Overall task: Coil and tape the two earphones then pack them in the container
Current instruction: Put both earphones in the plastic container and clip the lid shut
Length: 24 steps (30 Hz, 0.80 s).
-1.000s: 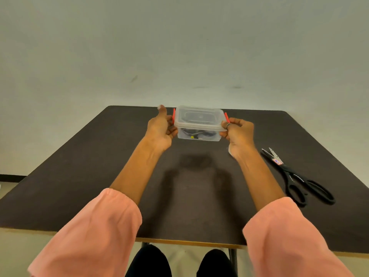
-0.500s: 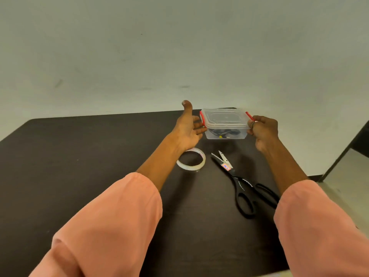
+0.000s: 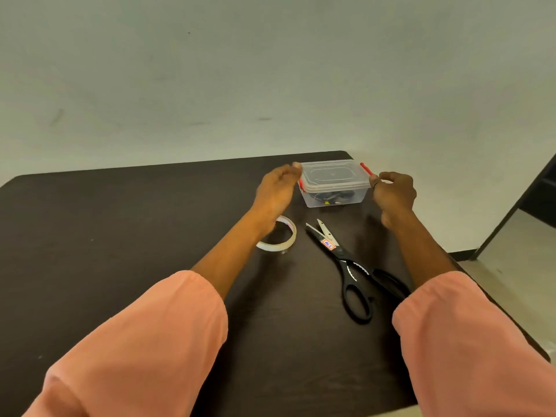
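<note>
Sleeves of salmon-pink cloth fill the lower corners, the left pink sleeve [image 3: 144, 347] running up to a bare forearm that crosses the dark brown table [image 3: 105, 236]. Partly under that forearm lies a ring-shaped roll of clear tape [image 3: 284, 240], flat on the tabletop. The left hand [image 3: 275, 191] hangs just beside the left end of the box; it is blurred, its fingers look loosely relaxed and seem to hold nothing, and whether a fingertip touches the lid corner cannot be told.

Right of that hand stands the small clear plastic container [image 3: 335, 188] near the far edge of the table, its clear lid on and a red clip showing at each short end. Through its front wall a dark coiled earphones bundle [image 3: 331, 197] shows on the bottom, with a small yellow spot; how many sets lie inside cannot be made out.

Nearer the person and a little right of the tape, black-handled scissors [image 3: 346, 266] lie flat with the blades slightly parted and pointing toward the container, a red-and-white label on the blade.

Further right, the right hand [image 3: 392, 194] is raised just beside the right red clip, its fingers curled with thumb and forefinger close together; it appears to grasp nothing, and contact with the clip cannot be confirmed. The right pink sleeve [image 3: 469, 341] covers part of the scissor handles.
</note>
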Motion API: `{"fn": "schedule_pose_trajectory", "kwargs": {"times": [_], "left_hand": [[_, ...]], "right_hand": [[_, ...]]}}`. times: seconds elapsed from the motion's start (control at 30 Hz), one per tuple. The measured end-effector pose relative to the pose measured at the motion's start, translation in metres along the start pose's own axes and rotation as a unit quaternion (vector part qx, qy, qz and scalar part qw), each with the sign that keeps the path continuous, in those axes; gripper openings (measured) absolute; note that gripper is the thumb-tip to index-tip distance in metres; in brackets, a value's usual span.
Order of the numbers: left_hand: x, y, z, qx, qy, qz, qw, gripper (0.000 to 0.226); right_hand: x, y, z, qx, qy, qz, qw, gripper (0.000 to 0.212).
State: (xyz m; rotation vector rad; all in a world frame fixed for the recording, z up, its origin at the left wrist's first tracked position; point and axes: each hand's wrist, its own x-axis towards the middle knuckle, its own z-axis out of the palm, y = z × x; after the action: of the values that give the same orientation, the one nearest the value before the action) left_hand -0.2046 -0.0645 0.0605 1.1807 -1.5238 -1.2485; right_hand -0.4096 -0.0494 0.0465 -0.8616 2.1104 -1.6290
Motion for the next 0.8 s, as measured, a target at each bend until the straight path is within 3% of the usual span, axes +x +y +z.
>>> {"fn": "schedule_pose_trajectory", "kwargs": {"times": [0.07,0.13,0.23,0.3,0.4,0.5,0.8], "left_hand": [[-0.014,-0.002,-0.010,0.153,0.008,0.107,0.982,0.038],[-0.028,-0.009,-0.021,0.316,0.007,0.143,0.938,0.024],[-0.054,-0.022,-0.028,0.543,0.011,0.117,0.832,0.031],[-0.068,-0.031,-0.028,0.588,-0.010,0.099,0.803,0.037],[-0.079,-0.040,-0.026,0.577,-0.002,0.102,0.810,0.032],[-0.090,-0.042,-0.024,0.563,0.025,0.130,0.816,0.024],[-0.112,-0.029,0.013,0.493,-0.019,0.220,0.842,0.025]], "right_hand": [[-0.019,-0.002,-0.008,-0.049,-0.014,-0.054,0.997,0.018],[-0.041,-0.001,-0.016,-0.091,-0.074,-0.085,0.989,0.005],[-0.075,0.001,-0.019,-0.210,-0.179,-0.081,0.958,0.031],[-0.097,0.005,-0.016,-0.323,-0.209,-0.066,0.921,0.052],[-0.122,0.012,-0.010,-0.441,-0.183,-0.080,0.875,0.055],[-0.130,0.021,-0.007,-0.394,-0.152,-0.113,0.900,0.039],[-0.102,0.032,-0.050,-0.271,-0.072,-0.084,0.956,0.039]]}}
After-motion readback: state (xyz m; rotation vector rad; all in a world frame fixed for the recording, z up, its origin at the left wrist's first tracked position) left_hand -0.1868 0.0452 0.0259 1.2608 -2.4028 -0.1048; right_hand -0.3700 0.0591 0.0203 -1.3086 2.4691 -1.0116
